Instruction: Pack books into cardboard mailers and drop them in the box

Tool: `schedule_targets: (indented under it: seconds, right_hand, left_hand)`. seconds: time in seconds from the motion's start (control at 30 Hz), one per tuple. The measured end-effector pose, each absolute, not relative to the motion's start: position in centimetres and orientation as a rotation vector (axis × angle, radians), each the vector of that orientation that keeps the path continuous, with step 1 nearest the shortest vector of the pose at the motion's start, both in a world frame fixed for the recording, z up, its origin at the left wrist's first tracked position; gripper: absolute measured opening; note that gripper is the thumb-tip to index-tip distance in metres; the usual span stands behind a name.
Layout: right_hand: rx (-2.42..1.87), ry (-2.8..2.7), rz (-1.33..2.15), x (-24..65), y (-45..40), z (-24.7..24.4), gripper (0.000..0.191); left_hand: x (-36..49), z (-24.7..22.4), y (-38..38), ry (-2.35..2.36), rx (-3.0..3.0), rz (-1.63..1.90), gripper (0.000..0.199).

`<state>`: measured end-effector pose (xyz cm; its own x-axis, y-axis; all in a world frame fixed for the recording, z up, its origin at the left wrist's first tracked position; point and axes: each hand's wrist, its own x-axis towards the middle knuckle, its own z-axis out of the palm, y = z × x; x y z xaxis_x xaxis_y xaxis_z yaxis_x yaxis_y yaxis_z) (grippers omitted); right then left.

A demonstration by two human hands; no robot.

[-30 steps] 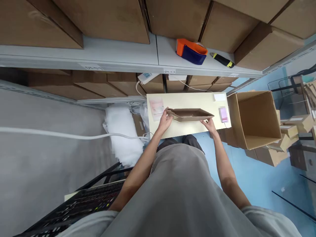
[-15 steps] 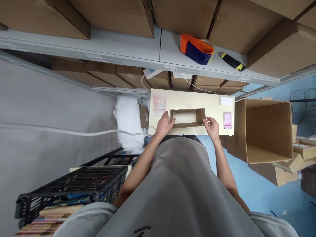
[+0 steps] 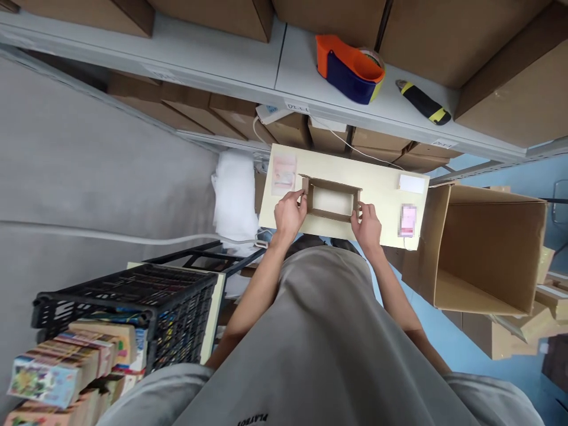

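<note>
On the pale table (image 3: 381, 231) stands a small open cardboard box (image 3: 332, 216), its top uncovered and a whitish bottom showing inside. My left hand (image 3: 290, 211) grips the box's left end, thumb and fingers pinched around the wall. At the opposite end my right hand (image 3: 366, 225) holds the right wall in the same way. A pinkish printed sheet (image 3: 284, 171) lies left of the box. To the right are a phone (image 3: 407, 220) with a lit pink screen and a white label-like slip (image 3: 410, 183).
Above the table, a grey shelf (image 3: 213, 65) holds cardboard boxes, an orange and blue tape dispenser (image 3: 350, 71) and a black-yellow utility knife (image 3: 423, 102). A large open carton (image 3: 483, 254) stands right. White wrapping (image 3: 235, 195) and a black crate (image 3: 124, 290) with books (image 3: 53, 367) are left.
My view has turned slightly. Both hands have closed more firmly on the ends of the box, which now sits farther from the table's front edge; my right fingers were looser before.
</note>
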<state>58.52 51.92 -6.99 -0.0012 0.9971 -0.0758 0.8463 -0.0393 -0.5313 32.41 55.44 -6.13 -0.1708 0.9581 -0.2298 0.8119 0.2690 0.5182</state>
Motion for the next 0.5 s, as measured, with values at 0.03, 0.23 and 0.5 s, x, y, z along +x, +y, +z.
schedule_targets:
  seconds: [0.03, 0.23, 0.5]
  right_hand:
    - [-1.949, -1.929, 0.631, 58.5, 52.0, -7.2, 0.042]
    - [-1.886, -2.019, 0.642, 58.2, 52.9, -8.0, 0.05]
    - [-1.895, -2.103, 0.513, 58.5, 53.7, -8.7, 0.063]
  left_hand:
    - [32.6, -6.2, 55.5, 2.036, 1.603, 0.376, 0.042]
    - [33.3, -6.6, 54.9, 1.814, 1.789, 0.454, 0.048]
    - [32.4, -7.5, 54.7, 1.502, 2.009, 0.417, 0.054]
